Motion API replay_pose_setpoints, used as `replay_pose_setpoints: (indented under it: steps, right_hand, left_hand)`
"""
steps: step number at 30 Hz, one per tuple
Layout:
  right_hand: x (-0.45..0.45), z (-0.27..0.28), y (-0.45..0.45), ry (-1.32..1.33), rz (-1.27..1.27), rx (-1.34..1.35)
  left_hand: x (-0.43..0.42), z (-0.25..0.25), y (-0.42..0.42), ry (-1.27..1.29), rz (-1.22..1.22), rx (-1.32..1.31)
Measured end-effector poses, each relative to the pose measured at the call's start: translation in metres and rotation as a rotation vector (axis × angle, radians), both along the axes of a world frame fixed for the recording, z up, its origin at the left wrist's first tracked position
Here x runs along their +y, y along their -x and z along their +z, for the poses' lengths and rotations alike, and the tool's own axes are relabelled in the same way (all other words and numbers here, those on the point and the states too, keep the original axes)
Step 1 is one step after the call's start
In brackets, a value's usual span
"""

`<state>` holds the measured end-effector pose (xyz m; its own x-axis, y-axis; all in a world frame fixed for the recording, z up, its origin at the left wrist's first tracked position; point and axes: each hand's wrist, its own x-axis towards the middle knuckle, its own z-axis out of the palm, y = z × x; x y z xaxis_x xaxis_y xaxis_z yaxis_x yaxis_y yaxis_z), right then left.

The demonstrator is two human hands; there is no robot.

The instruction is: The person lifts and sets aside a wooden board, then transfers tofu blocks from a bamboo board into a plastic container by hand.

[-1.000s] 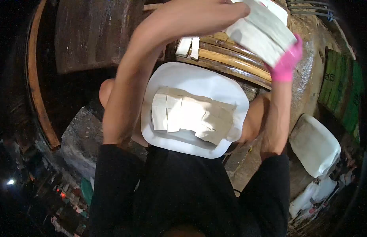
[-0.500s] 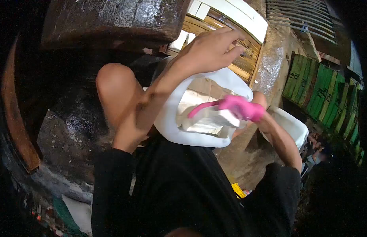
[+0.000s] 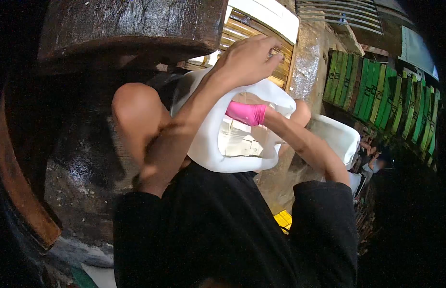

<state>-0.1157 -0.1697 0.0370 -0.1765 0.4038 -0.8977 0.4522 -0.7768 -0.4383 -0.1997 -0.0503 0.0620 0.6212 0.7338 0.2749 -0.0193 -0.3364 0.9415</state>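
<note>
My left hand (image 3: 252, 60) is bare and hangs over the far rim of the white tub (image 3: 206, 156), its fingers apart and slightly curled, with nothing in them. My right hand (image 3: 244, 113), in a pink glove, reaches inside the tub toward its left wall. The fingers of that hand are hidden behind my left forearm and the rim. White rectangular pieces (image 3: 242, 144) lie in the tub beneath the glove. The tub sits between my knees.
Beyond the tub is a slatted wooden surface (image 3: 237, 29) with a white border. A dark wooden block (image 3: 132, 24) stands at the upper left. On the right are a second white container (image 3: 336, 137), green slatted crates (image 3: 372, 91) and, farther off, a person (image 3: 369, 165).
The white pieces left my hands and are down in the tub. My gloved right hand moved from above the slats into the tub, then leftward. My left hand drew back and opened. The view shifted.
</note>
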Motion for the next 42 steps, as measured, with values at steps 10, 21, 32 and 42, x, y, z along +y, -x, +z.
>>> replay_pose_setpoints:
  steps: [10,21,32,42]
  right_hand:
    - [-0.066,0.001,-0.022,-0.243,-0.192,-0.183]
    - [-0.093,0.007,-0.023,-0.567,-0.074,-0.471]
    - [0.030,0.171,-0.102,-0.267,-0.198,0.327]
    - [0.211,-0.217,-0.196,-0.675,-0.523,-0.628]
  left_hand:
    - [0.003,0.003,0.005,0.088,-0.030,0.061]
    - [0.013,-0.009,0.004,0.199,-0.033,0.088]
    - [0.008,0.022,0.028,0.274,-0.001,0.405]
    - [0.143,-0.060,-0.082,0.757,0.100,0.576]
